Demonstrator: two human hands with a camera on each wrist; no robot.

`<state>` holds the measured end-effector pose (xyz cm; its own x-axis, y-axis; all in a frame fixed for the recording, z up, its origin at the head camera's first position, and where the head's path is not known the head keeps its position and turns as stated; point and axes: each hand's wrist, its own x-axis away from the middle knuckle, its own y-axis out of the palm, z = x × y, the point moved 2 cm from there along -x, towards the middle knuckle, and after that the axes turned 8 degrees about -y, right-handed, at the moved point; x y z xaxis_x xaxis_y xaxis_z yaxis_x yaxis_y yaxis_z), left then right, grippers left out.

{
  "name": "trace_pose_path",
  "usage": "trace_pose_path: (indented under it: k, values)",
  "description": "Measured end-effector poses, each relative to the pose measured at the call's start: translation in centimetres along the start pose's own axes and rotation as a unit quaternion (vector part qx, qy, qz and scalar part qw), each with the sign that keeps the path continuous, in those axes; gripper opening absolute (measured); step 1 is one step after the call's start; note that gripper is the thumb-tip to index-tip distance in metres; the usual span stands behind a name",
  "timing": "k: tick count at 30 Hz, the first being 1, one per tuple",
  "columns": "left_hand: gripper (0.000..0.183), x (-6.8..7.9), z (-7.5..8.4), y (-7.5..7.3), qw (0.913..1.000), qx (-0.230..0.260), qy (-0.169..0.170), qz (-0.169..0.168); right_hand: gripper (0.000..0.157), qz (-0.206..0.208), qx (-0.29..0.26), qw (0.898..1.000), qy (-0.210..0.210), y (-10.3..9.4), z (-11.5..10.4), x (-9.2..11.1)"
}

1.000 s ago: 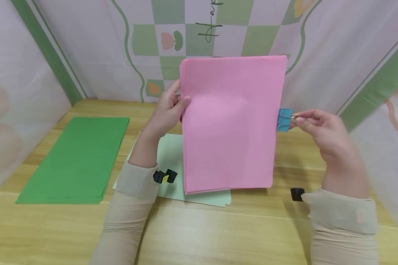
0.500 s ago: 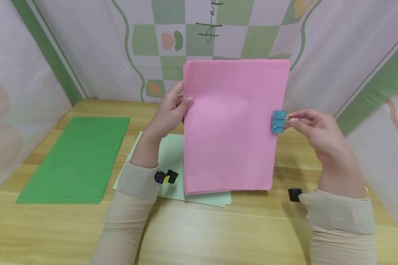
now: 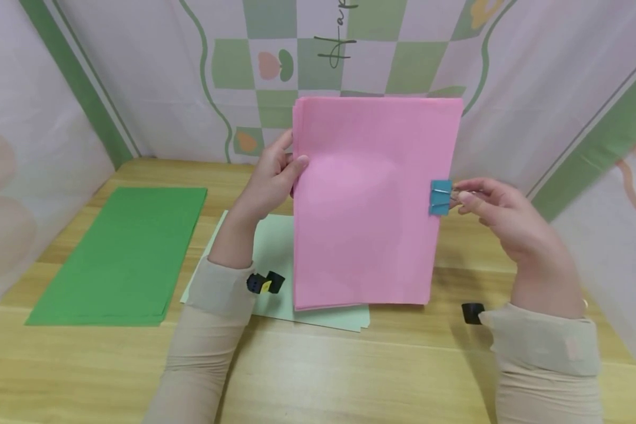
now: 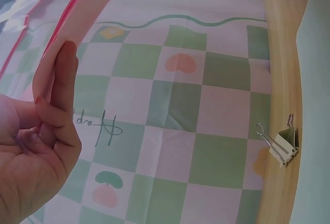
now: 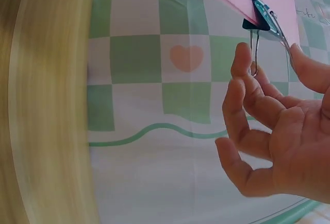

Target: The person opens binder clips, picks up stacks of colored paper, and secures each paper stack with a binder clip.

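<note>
Nearest, on the left, green paper (image 3: 122, 259) is laid; pale green paper (image 3: 274, 247) is overlapped by raised pink paper (image 3: 371, 200), long axis upright. The pink paper's left edge is pinched by the left hand (image 3: 270, 179). Its right edge is straddled by a blue clip (image 3: 440, 197), its handles pinched by the right hand (image 3: 506, 215), the nearer hand. Beyond, a patterned curtain (image 3: 159, 88) is hung.

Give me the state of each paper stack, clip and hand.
Pink paper, held upright, left edges uneven
Left hand, pinching the pink paper's left edge
Blue clip, at the pink paper's right edge, whether fully clamped is unclear
Right hand, pinching the blue clip
Green paper, stacked flat on the table
Pale green paper, flat, partly hidden
Spare clip, lying on the table
</note>
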<state>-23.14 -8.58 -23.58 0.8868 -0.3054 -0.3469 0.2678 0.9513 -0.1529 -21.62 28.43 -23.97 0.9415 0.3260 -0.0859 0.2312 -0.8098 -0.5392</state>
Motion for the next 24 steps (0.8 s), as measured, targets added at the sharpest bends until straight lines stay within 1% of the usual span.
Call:
trace_pose_path:
  k: [3, 5, 8, 10, 12, 13, 15, 17, 19, 20, 21, 22, 24]
  values:
    - [0.048, 0.0, 0.0, 0.0, 1.0000, 0.003, 0.001, 0.001, 0.019, -0.013, -0.047, 0.999, -0.004, 0.0, 0.0, 0.0]
    - [0.049, -0.1, 0.0, 0.0, 1.0000, 0.005, 0.000, 0.002, 0.020, -0.007, -0.072, 0.997, 0.002, 0.0, -0.1, -0.1]
    - [0.050, -0.1, 0.0, 0.0, 1.0000, 0.006, -0.001, 0.003, 0.023, 0.004, -0.126, 0.992, 0.004, 0.1, -0.1, -0.2]
    - [0.051, -0.1, 0.0, 0.0, 0.9999, 0.009, -0.005, 0.004, 0.024, 0.014, -0.166, 0.986, 0.004, 0.2, -0.1, -0.3]
    - [0.051, -0.1, 0.0, -0.1, 0.9999, 0.011, -0.009, 0.007, 0.025, 0.014, -0.236, 0.972, -0.004, 0.2, 0.1, -0.4]
    - [0.051, -0.2, 0.0, -0.1, 0.9998, 0.014, -0.012, 0.009, 0.025, 0.018, -0.255, 0.967, -0.004, 0.3, 0.0, -0.5]
    - [0.050, -0.2, 0.0, -0.1, 0.9997, 0.017, -0.013, 0.013, 0.028, 0.017, -0.305, 0.952, -0.007, 0.5, 0.1, -0.6]
    - [0.050, -0.2, 0.0, -0.1, 0.9997, 0.017, -0.013, 0.015, 0.034, 0.016, -0.334, 0.942, -0.008, 0.7, 0.0, -0.8]
    - [0.049, -0.2, 0.0, 0.0, 0.9997, 0.016, -0.012, 0.015, 0.044, 0.019, -0.348, 0.937, -0.004, 1.1, -0.1, -1.0]
    - [0.049, -0.3, -0.1, 0.0, 0.9997, 0.015, -0.011, 0.014, 0.048, 0.018, -0.363, 0.932, -0.004, 1.3, -0.1, -1.1]
    - [0.049, -0.3, -0.1, 0.0, 0.9997, 0.015, -0.011, 0.014, 0.051, 0.021, -0.370, 0.929, -0.003, 1.5, -0.2, -1.2]
    - [0.049, -0.3, -0.1, 0.0, 0.9997, 0.015, -0.011, 0.014, 0.052, 0.022, -0.381, 0.924, -0.004, 1.6, -0.2, -1.3]
    - [0.049, -0.3, -0.1, 0.1, 0.9997, 0.016, -0.011, 0.013, 0.048, 0.025, -0.404, 0.914, -0.003, 1.9, -0.2, -1.4]
